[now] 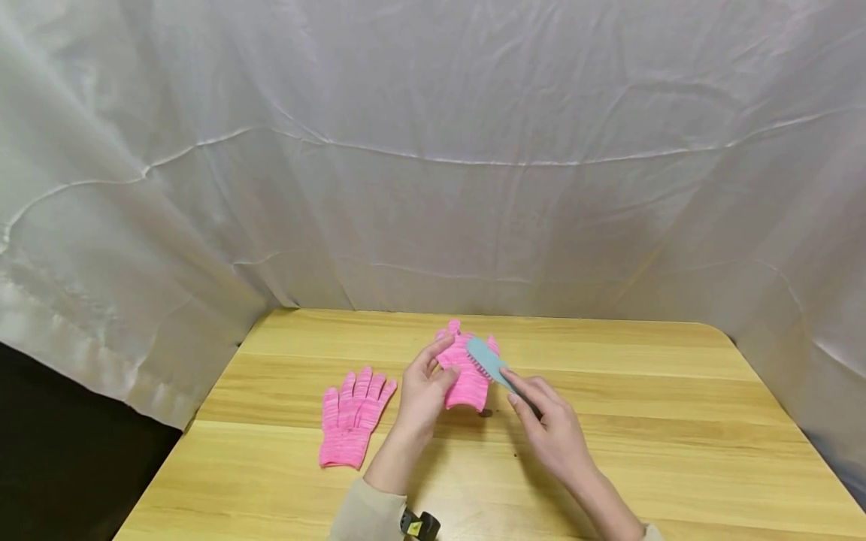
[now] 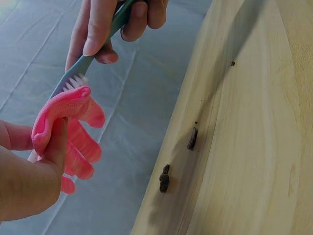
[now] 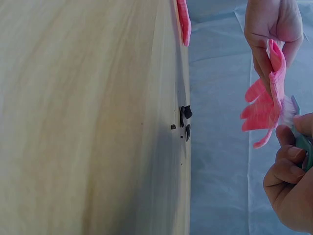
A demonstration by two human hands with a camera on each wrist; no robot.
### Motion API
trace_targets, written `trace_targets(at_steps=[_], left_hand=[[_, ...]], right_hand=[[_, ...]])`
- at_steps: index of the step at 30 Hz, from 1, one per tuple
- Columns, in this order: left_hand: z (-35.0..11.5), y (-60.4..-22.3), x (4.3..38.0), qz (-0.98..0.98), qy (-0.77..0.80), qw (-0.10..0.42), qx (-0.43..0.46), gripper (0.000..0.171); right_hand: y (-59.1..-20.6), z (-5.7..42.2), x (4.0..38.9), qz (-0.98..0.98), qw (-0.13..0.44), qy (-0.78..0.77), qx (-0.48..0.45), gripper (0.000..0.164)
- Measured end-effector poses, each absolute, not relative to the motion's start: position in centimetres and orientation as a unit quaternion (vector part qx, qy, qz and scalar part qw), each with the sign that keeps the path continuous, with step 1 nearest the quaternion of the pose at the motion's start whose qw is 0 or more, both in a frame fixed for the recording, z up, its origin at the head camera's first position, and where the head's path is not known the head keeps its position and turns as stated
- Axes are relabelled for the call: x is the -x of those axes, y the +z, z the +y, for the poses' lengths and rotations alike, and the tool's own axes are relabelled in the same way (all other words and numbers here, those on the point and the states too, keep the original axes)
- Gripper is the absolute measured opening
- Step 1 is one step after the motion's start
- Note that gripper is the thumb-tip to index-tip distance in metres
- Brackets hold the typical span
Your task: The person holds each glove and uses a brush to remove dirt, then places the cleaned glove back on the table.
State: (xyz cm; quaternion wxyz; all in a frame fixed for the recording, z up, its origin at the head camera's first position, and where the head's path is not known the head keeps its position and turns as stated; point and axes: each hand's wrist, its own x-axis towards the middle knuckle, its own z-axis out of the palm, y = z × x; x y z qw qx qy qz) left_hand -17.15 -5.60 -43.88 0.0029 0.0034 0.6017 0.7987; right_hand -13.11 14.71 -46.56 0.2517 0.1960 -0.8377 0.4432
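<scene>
My left hand [image 1: 424, 387] pinches a pink knitted glove [image 1: 467, 387] by its side, holding it up over the wooden table with its fingers pointing away from me. In my right hand [image 1: 556, 430] is a blue-green brush [image 1: 489, 359], gripped by the handle. Its pale bristles [image 2: 76, 82] meet the glove's surface near the cuff in the left wrist view. The right wrist view also shows the bristles [image 3: 287, 111] against the glove [image 3: 276, 83]. A second pink glove [image 1: 352, 421] lies flat on the table, left of my left hand.
Small dark crumbs [image 2: 165, 178] lie on the wooden table [image 1: 676, 421] beneath the raised glove, with tinier specks nearby. A grey-white cloth [image 1: 507, 210] hangs behind the table and along its sides. A dark area [image 1: 68, 451] borders the left.
</scene>
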Motion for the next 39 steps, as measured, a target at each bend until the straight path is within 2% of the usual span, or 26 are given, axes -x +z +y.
trace_targets(at_steps=[6, 14, 23, 32, 39], left_hand=[[-5.7, -43.7, 17.2, 0.599, 0.801, 0.002, 0.000, 0.052], [-5.7, -43.4, 17.2, 0.590, 0.807, 0.001, -0.007, 0.053], [-5.2, -43.6, 17.0, 0.588, 0.808, 0.017, -0.012, 0.053], [-4.2, -43.8, 16.3, 0.604, 0.796, 0.044, -0.025, 0.050], [-3.7, -43.9, 16.0, 0.596, 0.798, 0.076, -0.048, 0.047]], right_hand=[[-46.4, 15.2, 13.4, -0.838, 0.248, 0.451, -0.180, 0.041], [-45.9, 16.0, 13.6, -0.836, 0.271, 0.457, -0.138, 0.041], [-45.9, 15.9, 13.7, -0.825, 0.293, 0.455, -0.160, 0.027], [-46.2, 15.7, 13.8, -0.820, 0.313, 0.435, -0.201, 0.040], [-46.3, 15.7, 13.6, -0.813, 0.314, 0.447, -0.203, 0.037]])
